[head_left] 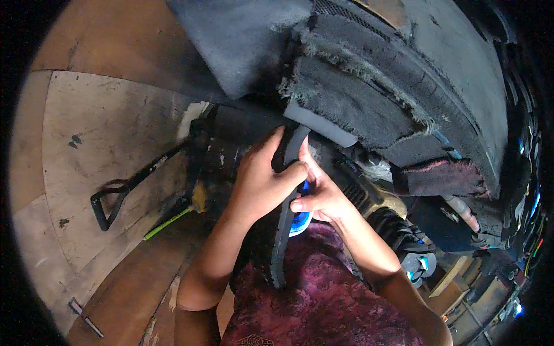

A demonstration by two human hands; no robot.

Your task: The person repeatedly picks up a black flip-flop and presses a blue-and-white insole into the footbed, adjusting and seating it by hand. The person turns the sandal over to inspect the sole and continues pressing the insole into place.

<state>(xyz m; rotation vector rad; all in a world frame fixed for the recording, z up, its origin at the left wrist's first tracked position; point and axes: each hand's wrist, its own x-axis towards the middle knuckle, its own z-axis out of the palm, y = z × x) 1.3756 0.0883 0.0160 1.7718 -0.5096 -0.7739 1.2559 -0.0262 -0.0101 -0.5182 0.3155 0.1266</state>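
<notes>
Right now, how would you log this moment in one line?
left hand: gripping black strip | right hand: holding same strip | nearby: grey bar, frayed dark cloth

1. The left hand (pixel 258 180) closes its fingers around a long black strip (pixel 281 236), thumb across its face.
2. The right hand (pixel 324 195) grips the same strip from the other side, its thumb at the edge.
3. A grey bar (pixel 329 128) lies crosswise at the strip's upper end.
4. Frayed dark cloth (pixel 358 95) spreads just beyond.
5. Leftward, a black loop-ended handle (pixel 135 183) slants above a green stick (pixel 167 224).
</notes>
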